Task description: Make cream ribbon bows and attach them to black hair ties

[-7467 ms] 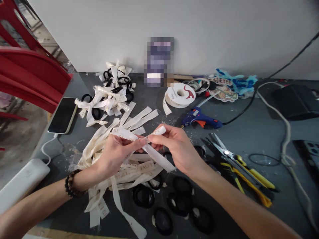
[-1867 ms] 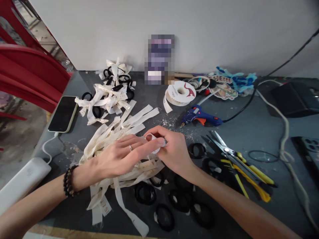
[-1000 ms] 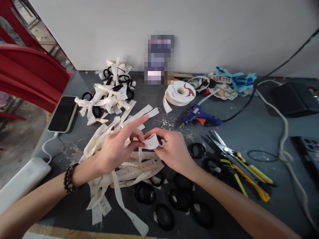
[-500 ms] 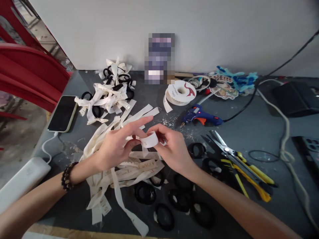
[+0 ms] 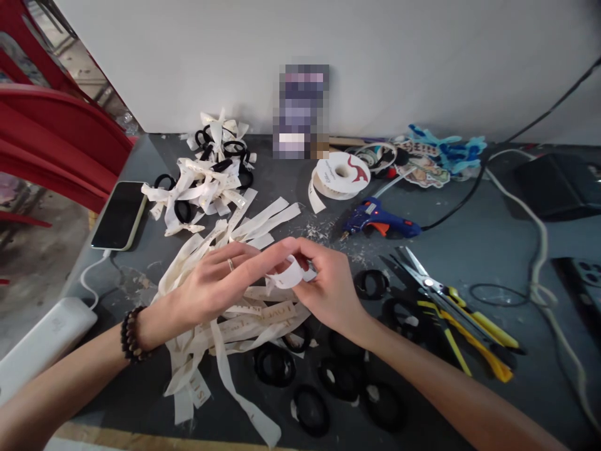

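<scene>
A short piece of white ribbon (image 5: 287, 274) curls in a loop between my two hands, above the grey table. My right hand (image 5: 328, 285) is closed, pinching the ribbon between thumb and fingers. From the other side my left hand (image 5: 230, 275) grips the ribbon, its index finger reaching to the right fingertips; its thumb is hidden. Beneath the left hand lies a pile of cut cream ribbons (image 5: 188, 351) with gold lettering. Several black hair ties (image 5: 310, 410) lie below and right of the hands, some with small white bits on them.
Finished-looking ribbon bows on black ties (image 5: 206, 181) are heaped at the back left. A ribbon spool (image 5: 342, 175), a blue glue gun (image 5: 380, 219), scissors (image 5: 436, 291) and yellow-handled pliers (image 5: 483, 351) lie rightward. A charging phone (image 5: 119, 216) and a power bank (image 5: 51, 344) are left; cables cross the right side.
My left index finger has come down from its raised position to the right fingertips. The left hand has rolled over, and the ribbon loop has shifted slightly right.
</scene>
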The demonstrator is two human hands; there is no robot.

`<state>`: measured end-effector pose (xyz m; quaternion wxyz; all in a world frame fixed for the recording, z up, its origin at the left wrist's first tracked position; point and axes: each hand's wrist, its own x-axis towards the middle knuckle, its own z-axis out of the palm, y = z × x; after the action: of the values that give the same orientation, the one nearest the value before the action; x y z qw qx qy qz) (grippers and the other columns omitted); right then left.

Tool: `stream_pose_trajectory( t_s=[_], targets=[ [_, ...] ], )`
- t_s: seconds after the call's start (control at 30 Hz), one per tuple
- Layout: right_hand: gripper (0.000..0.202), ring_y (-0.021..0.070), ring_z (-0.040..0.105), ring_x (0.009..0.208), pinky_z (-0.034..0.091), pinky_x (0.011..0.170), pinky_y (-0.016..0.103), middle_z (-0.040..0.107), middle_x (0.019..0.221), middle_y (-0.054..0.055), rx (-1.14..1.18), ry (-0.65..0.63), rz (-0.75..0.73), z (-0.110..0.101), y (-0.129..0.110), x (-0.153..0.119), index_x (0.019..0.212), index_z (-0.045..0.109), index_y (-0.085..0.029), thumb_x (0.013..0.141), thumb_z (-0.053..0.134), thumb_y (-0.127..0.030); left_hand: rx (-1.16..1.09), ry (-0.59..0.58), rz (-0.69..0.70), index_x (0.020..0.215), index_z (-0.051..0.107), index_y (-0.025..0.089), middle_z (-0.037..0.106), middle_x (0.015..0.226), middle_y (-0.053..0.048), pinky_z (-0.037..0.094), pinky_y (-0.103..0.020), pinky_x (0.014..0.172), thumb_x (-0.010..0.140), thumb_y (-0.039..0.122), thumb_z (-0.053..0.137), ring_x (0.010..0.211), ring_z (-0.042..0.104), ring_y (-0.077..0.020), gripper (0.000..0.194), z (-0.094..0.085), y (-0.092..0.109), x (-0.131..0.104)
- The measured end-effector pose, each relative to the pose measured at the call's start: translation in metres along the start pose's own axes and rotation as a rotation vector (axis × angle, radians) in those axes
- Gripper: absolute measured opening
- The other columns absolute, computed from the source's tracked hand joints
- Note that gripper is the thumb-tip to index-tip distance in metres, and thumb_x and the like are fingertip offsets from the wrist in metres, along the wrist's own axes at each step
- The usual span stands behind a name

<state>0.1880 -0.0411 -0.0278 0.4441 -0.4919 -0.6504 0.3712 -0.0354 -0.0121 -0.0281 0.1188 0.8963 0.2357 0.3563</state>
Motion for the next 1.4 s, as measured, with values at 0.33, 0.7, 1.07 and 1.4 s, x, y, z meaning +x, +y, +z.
stream_pose_trajectory(
  t_s=[0.33,0.7,1.07,1.4],
  targets=[
    [0.004,0.0125,0.065,0.065,0.046,0.061,0.024,0.077,0.078,-0.004,0.054,-0.002,0.096,0.001,0.003,-0.002,0.086,0.077,-0.024,0.087,0.079,-0.027,0.063,0.162,-0.080,0.161,0.047,0.025,0.081,0.085,0.005,0.068,-0.026,0.086,0.094,0.008,0.078,0.080,0.079,-0.0139,0.076,0.004,0.010,0.014],
    [0.004,0.0123,0.066,0.066,0.049,0.063,0.023,0.078,0.078,-0.004,0.017,0.042,0.039,0.002,0.005,-0.002,0.087,0.076,-0.025,0.090,0.077,-0.026,-0.011,0.119,-0.297,0.155,0.052,0.026,0.082,0.086,0.007,0.066,-0.020,0.084,0.093,0.013,0.080,0.085,0.082,-0.0136,0.069,0.004,0.018,0.017],
    [0.014,0.0112,0.062,0.061,0.047,0.060,0.023,0.073,0.072,-0.006,0.064,0.041,0.048,0.001,0.003,-0.002,0.083,0.071,-0.024,0.085,0.084,-0.029,-0.195,-0.002,-0.499,0.156,0.048,0.021,0.083,0.092,0.002,0.064,-0.024,0.086,0.092,0.018,0.080,0.095,0.082,-0.0165,0.071,0.002,0.023,0.019],
    [0.019,0.0152,0.065,0.072,0.046,0.066,0.029,0.077,0.084,-0.001,0.085,-0.032,0.154,-0.003,0.006,-0.001,0.101,0.077,-0.024,0.102,0.065,-0.039,-0.631,-0.025,-0.828,0.152,0.049,0.016,0.074,0.092,-0.003,0.059,-0.026,0.069,0.098,0.029,0.071,0.077,0.071,-0.0150,0.060,-0.005,0.021,0.031]
  ],
)
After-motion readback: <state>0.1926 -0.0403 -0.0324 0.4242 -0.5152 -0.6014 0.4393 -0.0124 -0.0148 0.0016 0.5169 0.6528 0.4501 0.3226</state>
